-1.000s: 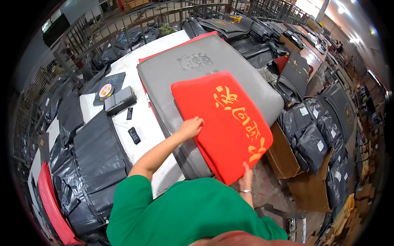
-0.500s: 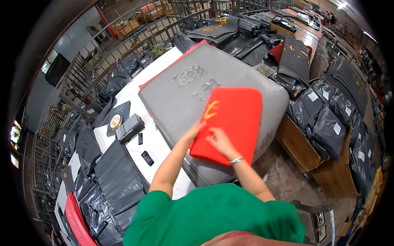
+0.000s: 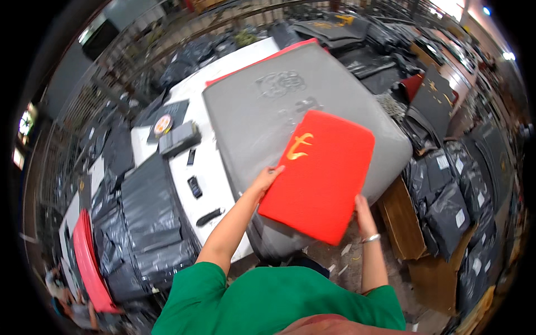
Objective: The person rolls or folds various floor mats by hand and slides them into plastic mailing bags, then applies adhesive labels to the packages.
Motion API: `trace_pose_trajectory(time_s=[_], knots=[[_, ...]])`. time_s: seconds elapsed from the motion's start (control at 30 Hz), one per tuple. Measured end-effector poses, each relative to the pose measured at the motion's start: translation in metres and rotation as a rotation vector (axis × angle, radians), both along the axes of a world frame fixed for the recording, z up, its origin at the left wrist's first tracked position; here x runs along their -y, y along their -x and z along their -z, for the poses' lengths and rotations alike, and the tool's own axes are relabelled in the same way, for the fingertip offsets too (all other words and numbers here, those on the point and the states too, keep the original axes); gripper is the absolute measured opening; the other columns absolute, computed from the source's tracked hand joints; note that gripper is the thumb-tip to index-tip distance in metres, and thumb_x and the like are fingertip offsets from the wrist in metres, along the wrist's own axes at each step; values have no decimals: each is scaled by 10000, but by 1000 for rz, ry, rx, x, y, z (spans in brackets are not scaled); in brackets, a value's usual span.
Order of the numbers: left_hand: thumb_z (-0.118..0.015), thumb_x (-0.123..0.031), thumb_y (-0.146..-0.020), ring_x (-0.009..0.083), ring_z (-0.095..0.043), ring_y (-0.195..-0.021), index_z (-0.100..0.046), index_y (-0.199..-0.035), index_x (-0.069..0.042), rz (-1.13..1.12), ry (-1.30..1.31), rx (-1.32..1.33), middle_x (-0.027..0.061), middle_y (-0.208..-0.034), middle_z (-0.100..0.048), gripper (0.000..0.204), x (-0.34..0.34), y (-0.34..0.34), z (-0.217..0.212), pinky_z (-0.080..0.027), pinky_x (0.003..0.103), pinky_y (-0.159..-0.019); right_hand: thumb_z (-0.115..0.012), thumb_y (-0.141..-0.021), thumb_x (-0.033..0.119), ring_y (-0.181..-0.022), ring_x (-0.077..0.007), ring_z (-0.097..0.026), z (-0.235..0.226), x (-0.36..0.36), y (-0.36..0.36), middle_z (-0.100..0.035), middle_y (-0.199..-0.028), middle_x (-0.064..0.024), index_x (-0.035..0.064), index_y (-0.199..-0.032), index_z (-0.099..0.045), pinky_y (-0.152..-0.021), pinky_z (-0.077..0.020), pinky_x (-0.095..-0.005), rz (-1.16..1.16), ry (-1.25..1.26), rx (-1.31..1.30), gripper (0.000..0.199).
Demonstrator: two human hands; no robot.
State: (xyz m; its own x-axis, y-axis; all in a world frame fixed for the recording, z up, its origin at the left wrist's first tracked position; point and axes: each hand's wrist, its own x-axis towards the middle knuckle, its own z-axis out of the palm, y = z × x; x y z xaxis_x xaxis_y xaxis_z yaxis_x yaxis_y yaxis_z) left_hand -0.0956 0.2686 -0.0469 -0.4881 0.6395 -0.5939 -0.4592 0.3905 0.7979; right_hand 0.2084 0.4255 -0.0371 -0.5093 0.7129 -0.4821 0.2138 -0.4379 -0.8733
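Note:
A flat red cushion (image 3: 318, 173) with a gold mark lies tilted on a large grey padded cover (image 3: 268, 117) spread over a white table (image 3: 209, 167). My left hand (image 3: 267, 178) grips the cushion's left edge. Around its near right edge my right hand (image 3: 361, 209) is closed, with a bracelet on that wrist. The cushion hangs partly over the grey cover's near right corner.
Small dark devices (image 3: 194, 186) and a dark box (image 3: 178, 139) lie on the white table to the left. Black plastic parcels (image 3: 139, 223) are piled on the left and several more (image 3: 452, 195) on the right. A brown cardboard box (image 3: 405, 223) stands below right.
The red cushion was first held up large with its full gold pattern showing, then folded or turned smaller. It now lies lower right on the grey cover, with my hands on both its sides.

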Motion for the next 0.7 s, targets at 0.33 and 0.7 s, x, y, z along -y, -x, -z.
trace_pose_trajectory(time_s=[0.33, 0.7], knots=[[-551, -501, -814, 332, -592, -890, -615, -1018, -18, 937, -438, -637, 197, -969, -625, 528, 176, -143, -90, -467, 394, -753, -614, -832, 143, -948, -165, -562, -4, 17, 4, -592, -1092, -87, -46, -1179, -496, -835, -458, -311, -706, -372, 126, 412], [-566, -229, -771, 295, -609, -801, -655, -866, -140, 111, 428, -986, 101, -845, -639, 158, 533, 106, 21, -489, 413, -687, -469, -902, 191, -970, -222, -585, 32, 435, 81, -554, -1166, -124, 1, -1228, -453, -831, -485, -350, -445, 187, -37, 378]])
